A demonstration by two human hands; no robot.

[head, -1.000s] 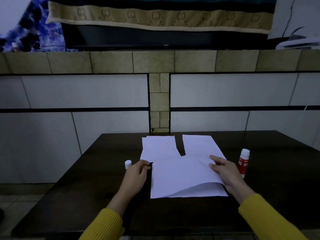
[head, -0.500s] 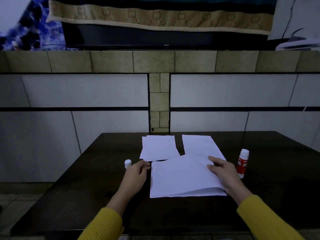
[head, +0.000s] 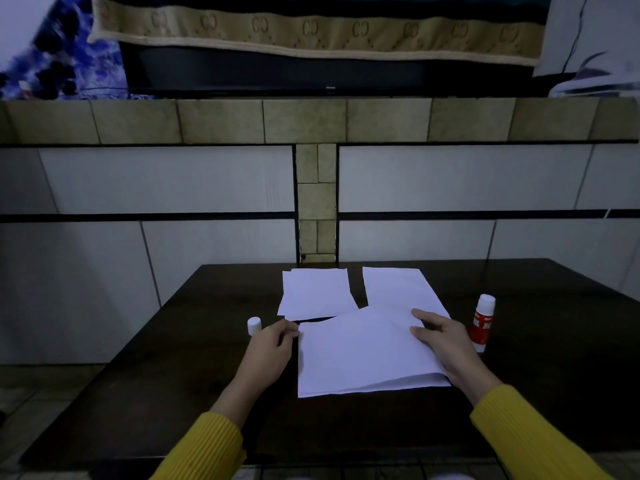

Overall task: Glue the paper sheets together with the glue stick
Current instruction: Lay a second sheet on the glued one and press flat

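Note:
A white paper sheet (head: 360,351) lies on top of another sheet on the dark table (head: 173,393), their near right edges slightly apart. My right hand (head: 446,344) rests flat on the sheet's right side, fingers spread. My left hand (head: 270,351) touches the sheet's upper left corner with its fingertips. Two more white sheets lie behind: one at the left (head: 317,292), one at the right (head: 398,285). A red and white glue stick (head: 482,320) stands upright just right of my right hand. Its white cap (head: 254,325) stands left of my left hand.
A tiled wall (head: 173,181) rises right behind the table's far edge. Above it a ledge carries a dark object under a patterned cloth (head: 311,29). The floor shows at the lower left.
The top sheet's lifted near right corner has come down almost flat onto the sheet below. My right hand has pressed along with it; my left hand has stayed at the corner.

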